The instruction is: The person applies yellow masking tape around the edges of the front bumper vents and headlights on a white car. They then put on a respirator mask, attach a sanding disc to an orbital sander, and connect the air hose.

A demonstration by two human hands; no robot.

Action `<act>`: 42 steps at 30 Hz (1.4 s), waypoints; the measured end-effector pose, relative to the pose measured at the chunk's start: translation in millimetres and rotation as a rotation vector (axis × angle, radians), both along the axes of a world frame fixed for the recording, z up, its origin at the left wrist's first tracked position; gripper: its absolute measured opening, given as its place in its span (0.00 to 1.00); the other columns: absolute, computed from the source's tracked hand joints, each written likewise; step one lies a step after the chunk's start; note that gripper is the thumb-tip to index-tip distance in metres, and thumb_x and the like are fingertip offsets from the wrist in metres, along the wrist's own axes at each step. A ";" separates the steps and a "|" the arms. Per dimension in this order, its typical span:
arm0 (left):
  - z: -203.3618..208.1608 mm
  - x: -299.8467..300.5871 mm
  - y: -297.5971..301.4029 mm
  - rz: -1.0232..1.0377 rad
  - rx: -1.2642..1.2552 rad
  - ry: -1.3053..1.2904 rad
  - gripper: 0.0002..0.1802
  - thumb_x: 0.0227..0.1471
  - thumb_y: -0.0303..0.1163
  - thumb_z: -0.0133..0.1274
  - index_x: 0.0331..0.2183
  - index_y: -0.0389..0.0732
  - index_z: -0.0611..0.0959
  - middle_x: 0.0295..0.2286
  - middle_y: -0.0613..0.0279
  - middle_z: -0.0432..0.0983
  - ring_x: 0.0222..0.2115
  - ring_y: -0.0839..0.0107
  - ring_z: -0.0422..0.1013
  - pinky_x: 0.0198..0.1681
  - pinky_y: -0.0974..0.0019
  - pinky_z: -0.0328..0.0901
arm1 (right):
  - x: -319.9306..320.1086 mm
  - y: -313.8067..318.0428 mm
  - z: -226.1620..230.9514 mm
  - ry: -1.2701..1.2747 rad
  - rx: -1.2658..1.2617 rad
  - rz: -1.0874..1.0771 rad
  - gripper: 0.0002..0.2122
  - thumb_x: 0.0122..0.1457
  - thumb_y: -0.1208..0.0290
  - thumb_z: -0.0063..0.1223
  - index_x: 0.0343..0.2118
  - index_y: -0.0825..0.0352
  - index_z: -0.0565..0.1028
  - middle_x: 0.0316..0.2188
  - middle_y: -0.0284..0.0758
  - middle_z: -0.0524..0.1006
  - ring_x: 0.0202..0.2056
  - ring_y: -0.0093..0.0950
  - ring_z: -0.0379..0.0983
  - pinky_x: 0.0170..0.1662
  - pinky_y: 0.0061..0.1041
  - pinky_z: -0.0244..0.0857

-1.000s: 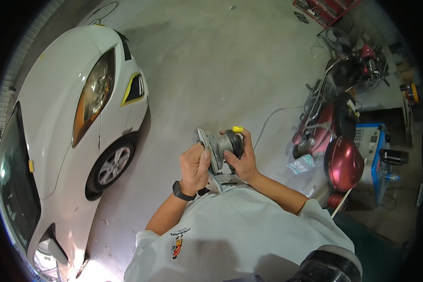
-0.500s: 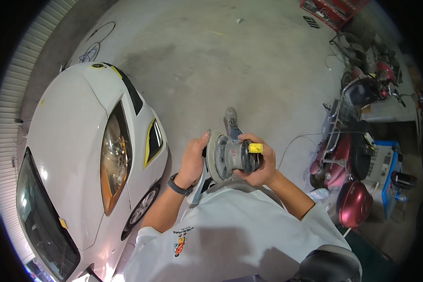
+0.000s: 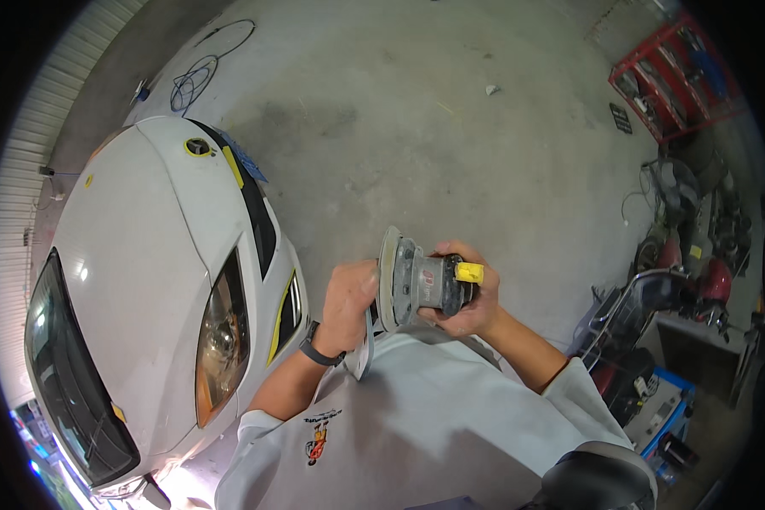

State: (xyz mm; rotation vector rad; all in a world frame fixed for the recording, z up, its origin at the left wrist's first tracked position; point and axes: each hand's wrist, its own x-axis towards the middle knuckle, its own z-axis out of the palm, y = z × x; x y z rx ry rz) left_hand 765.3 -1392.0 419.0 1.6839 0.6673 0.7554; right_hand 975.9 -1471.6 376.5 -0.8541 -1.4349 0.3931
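In front of my body I hold an orbital sander (image 3: 432,283) on its side, its round pad (image 3: 388,280) facing left. My right hand (image 3: 476,297) wraps round the black top of the sander, beside a yellow tag or lever (image 3: 469,272). Close against the pad's face is my left hand (image 3: 346,306), fingers curled and partly hidden by the pad. A thin pale disc (image 3: 362,355) shows below that hand and appears gripped in it; its upper part is hidden. A dark watch or band (image 3: 319,347) circles my left wrist.
To my left stands a white car (image 3: 144,255) with yellow tape round some openings and a headlight (image 3: 223,340). A coiled hose (image 3: 194,83) lies beyond it. On the right are a red rack (image 3: 667,76), scooter parts (image 3: 654,293) and a blue-edged machine (image 3: 667,408).
My view has swung, so the car's front and the red rack show more fully. The sander has turned slightly in my hands, and the foot seen earlier is no longer visible.
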 end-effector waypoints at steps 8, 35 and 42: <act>-23.1 39.2 186.2 0.362 -0.260 -0.160 0.23 0.56 0.32 0.59 0.53 0.35 0.77 0.32 0.64 0.74 0.19 0.83 0.63 0.26 0.76 0.61 | 27.0 180.4 6.7 0.746 -0.565 0.324 0.37 0.59 0.57 0.67 0.64 0.62 0.56 0.58 0.45 0.69 0.58 0.34 0.68 0.63 0.34 0.61; 25.4 35.8 763.2 0.882 0.387 0.128 0.20 0.35 0.22 0.75 0.36 0.39 0.89 0.37 0.60 0.80 0.25 0.76 0.71 0.24 0.72 0.64 | 30.5 835.1 -21.8 1.032 -0.972 0.962 0.37 0.69 0.56 0.51 0.74 0.60 0.48 0.67 0.35 0.63 0.65 0.31 0.63 0.65 0.32 0.62; 45.0 35.8 916.4 0.832 0.487 0.294 0.16 0.46 0.30 0.70 0.34 0.37 0.81 0.33 0.57 0.77 0.21 0.68 0.71 0.23 0.67 0.65 | 53.4 1009.9 -4.3 0.875 -1.102 1.053 0.33 0.71 0.58 0.49 0.73 0.61 0.50 0.63 0.36 0.66 0.61 0.28 0.67 0.62 0.29 0.64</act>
